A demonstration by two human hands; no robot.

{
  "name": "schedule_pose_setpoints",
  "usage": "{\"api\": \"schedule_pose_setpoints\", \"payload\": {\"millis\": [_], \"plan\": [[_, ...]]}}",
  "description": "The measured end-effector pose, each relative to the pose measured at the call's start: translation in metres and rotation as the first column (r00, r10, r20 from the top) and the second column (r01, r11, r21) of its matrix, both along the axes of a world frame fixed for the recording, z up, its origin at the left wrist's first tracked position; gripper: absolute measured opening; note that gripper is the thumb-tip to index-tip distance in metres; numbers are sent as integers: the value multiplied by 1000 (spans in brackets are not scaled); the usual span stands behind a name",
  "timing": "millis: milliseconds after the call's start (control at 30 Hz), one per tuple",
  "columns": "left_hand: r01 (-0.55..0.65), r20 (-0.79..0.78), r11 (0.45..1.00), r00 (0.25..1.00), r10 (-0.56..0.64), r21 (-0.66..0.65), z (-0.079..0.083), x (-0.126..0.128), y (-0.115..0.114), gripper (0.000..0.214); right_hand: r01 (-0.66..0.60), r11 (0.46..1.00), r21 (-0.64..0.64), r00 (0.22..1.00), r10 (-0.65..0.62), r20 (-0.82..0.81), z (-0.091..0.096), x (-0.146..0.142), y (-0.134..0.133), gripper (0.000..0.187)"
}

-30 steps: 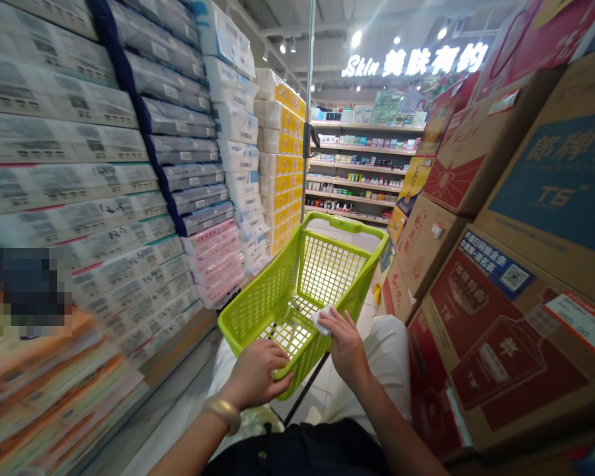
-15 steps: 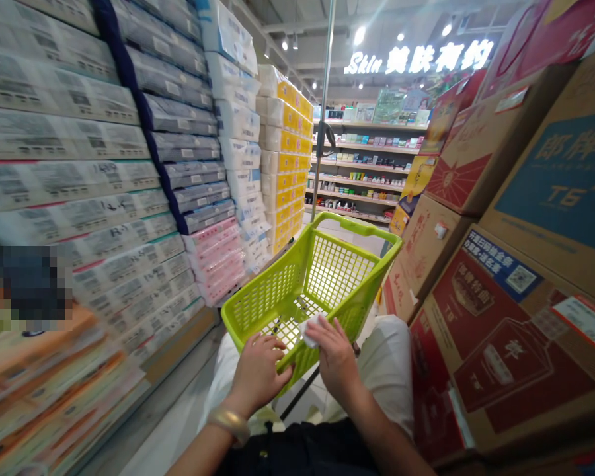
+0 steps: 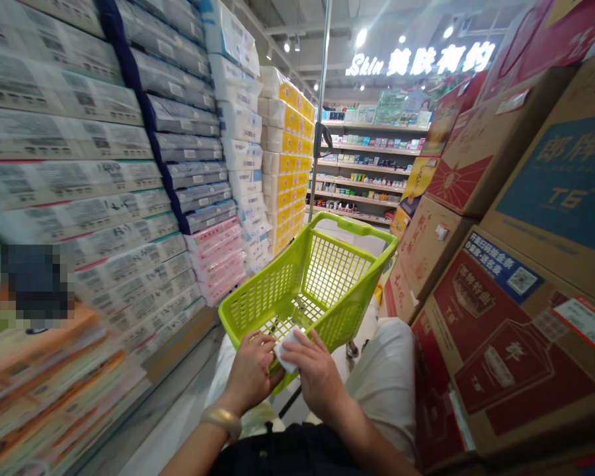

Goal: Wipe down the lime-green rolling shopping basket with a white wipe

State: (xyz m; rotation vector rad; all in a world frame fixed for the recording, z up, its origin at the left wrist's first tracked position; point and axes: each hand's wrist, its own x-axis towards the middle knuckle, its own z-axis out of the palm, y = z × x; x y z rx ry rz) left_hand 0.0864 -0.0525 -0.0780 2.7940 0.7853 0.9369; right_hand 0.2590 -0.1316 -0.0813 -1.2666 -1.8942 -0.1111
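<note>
A lime-green shopping cart basket [image 3: 258, 301] with lattice walls stands in front of my knees, its handle end pointing away. My left hand [image 3: 252, 363] is closed over the near rim, thumb toward me. Just right of it, my right hand [image 3: 317, 370] presses a crumpled white wipe [image 3: 288, 350] against the same rim, fingers laid over it. The two hands are close together at the wipe. Part of the rim is hidden under them.
Tall stacks of packaged tissue [image 3: 94, 132] line the left side. Cardboard cartons [image 3: 520, 330] are piled closely on the right. A metal pole [image 3: 322, 86] rises behind the basket, with stocked shelves [image 3: 367, 158] beyond. An orange-packaged pile [image 3: 69, 370] lies at lower left.
My right hand has slid left and toward me along the rim with the wipe, coming close to my left hand. The left hand and basket have shifted slightly left.
</note>
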Motion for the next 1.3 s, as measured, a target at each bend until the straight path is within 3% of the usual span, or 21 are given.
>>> {"api": "schedule_pose_setpoints", "payload": {"millis": [100,267,333,467,667,733,867,933,1100,1300], "plan": [[14,10,1000,1000,-14,26,0,1,0,16,7,1000,25,1000,-7,-10,-2,0,-2,40],[19,37,999,999,-20,29,1,4,-2,14,241,969,48,966,-235,-108,3,22,5,41],[14,31,1000,999,-15,27,0,4,-2,15,200,979,37,977,-196,-83,3,16,4,41],[10,14,999,1000,-10,35,-2,4,0,19,5,1000,24,1000,-5,-1,-1,-1,-1,38],[14,34,1000,999,-14,2,-2,2,2,12,230,971,59,969,-224,-102,0,19,11,44],[10,38,1000,999,-11,15,-1,2,2,13,201,978,55,977,-196,-89,0,14,11,42],[7,42,999,999,-9,41,-2,1,2,16,15,999,39,1000,-15,-7,-2,-5,4,39],[8,42,999,999,-10,35,-3,2,1,14,29,999,30,1000,-28,-8,-1,-3,4,40],[-8,52,1000,999,6,28,-4,3,-1,13,219,975,35,972,-216,-91,1,11,11,42],[-6,38,999,999,4,50,-2,1,0,20,49,998,33,999,-49,-2,-3,-3,10,41]]}}
